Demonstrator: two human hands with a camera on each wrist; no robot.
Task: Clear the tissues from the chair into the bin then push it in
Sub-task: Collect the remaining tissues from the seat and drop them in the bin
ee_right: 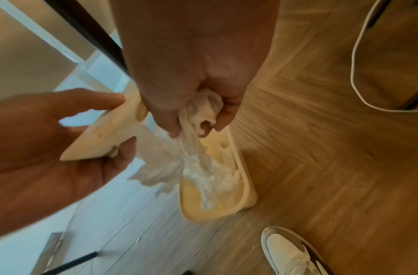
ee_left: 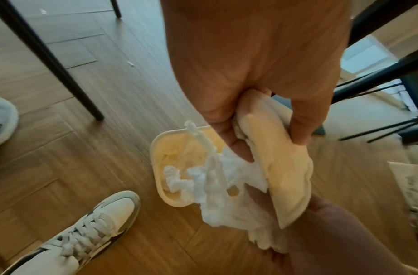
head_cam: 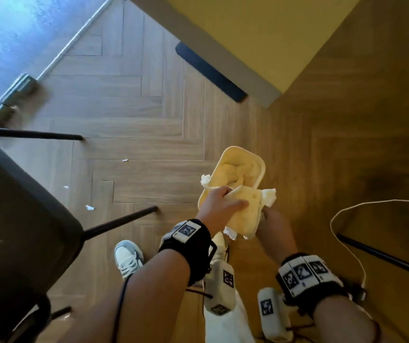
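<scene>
My left hand [head_cam: 232, 200] grips a cream bin lid [head_cam: 244, 215], held tilted over the open cream bin [head_cam: 230, 154] on the floor. Just under the lid, my right hand [head_cam: 271, 215] clutches a wad of white tissues [head_cam: 269, 195]. In the right wrist view the fingers of the right hand [ee_right: 196, 122] curl round the tissues [ee_right: 204, 108], which trail down into the bin [ee_right: 247, 188]. The left wrist view shows the lid [ee_left: 282, 176] pinched by the left hand [ee_left: 266, 119], with tissues [ee_left: 224, 188] hanging beside it. The dark chair [head_cam: 18, 219] stands at the left.
Small tissue scraps [head_cam: 89, 207] lie on the wooden floor between the chair's black legs [head_cam: 122, 220]. A yellow table top [head_cam: 260, 33] is ahead. A white cable [head_cam: 347, 233] loops on the right by a black leg [head_cam: 384, 256]. My shoe [head_cam: 128, 256] is near the chair.
</scene>
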